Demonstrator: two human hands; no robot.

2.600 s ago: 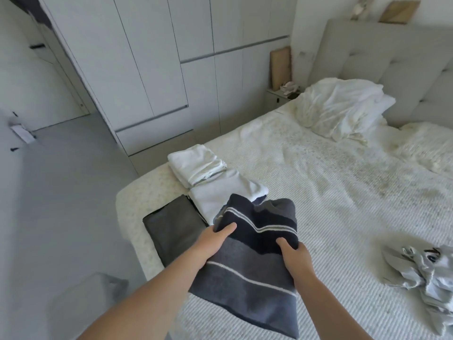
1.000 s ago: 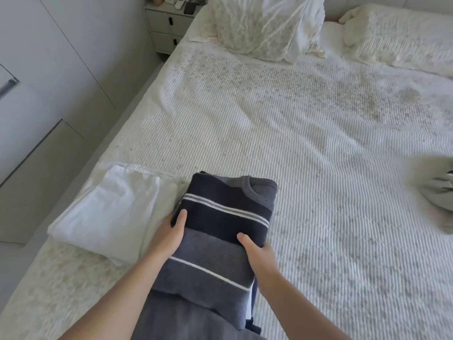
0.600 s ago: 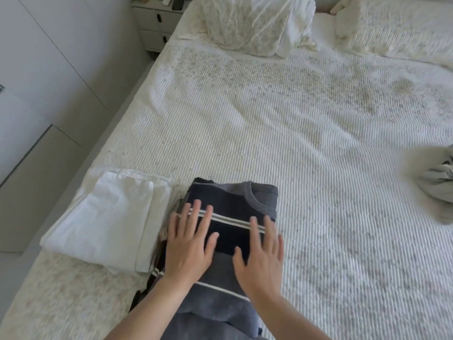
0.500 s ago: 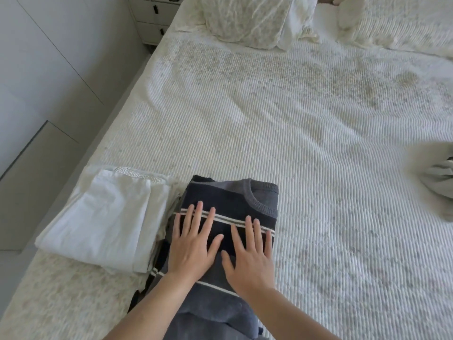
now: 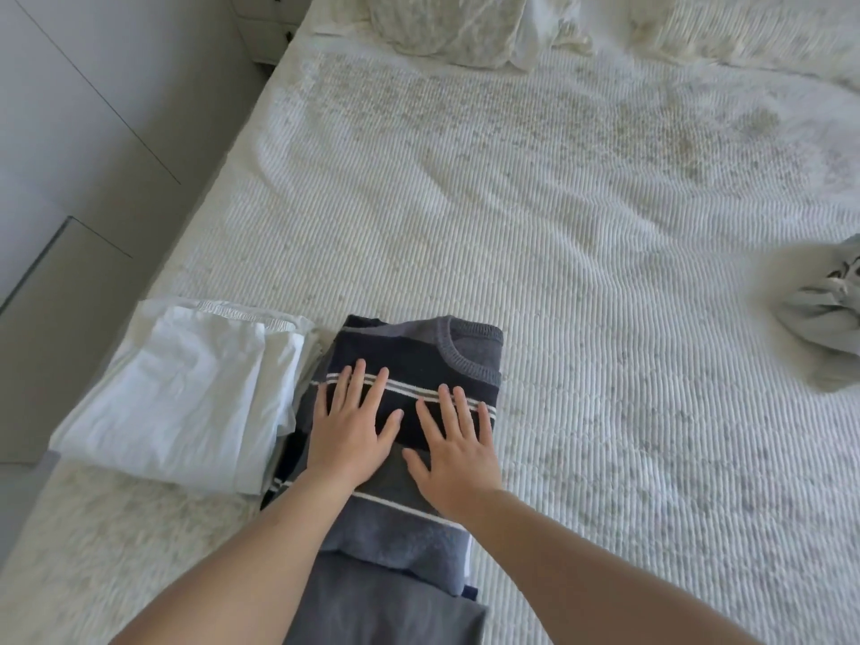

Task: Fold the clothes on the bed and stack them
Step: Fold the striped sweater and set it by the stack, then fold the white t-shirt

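striped sweater (image 5: 409, 412) | folded, now set down by the folded white garment (image 5: 181, 402) at the bed's (image 5: 581, 272) near-left corner, no longer gripped by its sides | left hand (image 5: 351, 428), right hand (image 5: 458, 451) flat, fingers spread, pressing it | crumpled grey garment (image 5: 823, 309) far right still unfolded

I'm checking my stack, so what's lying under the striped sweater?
Under the striped sweater, a dark edge with a white stripe pokes out at its left, and a plain grey garment lies at its near end. Both hands press on top; the rest is covered.
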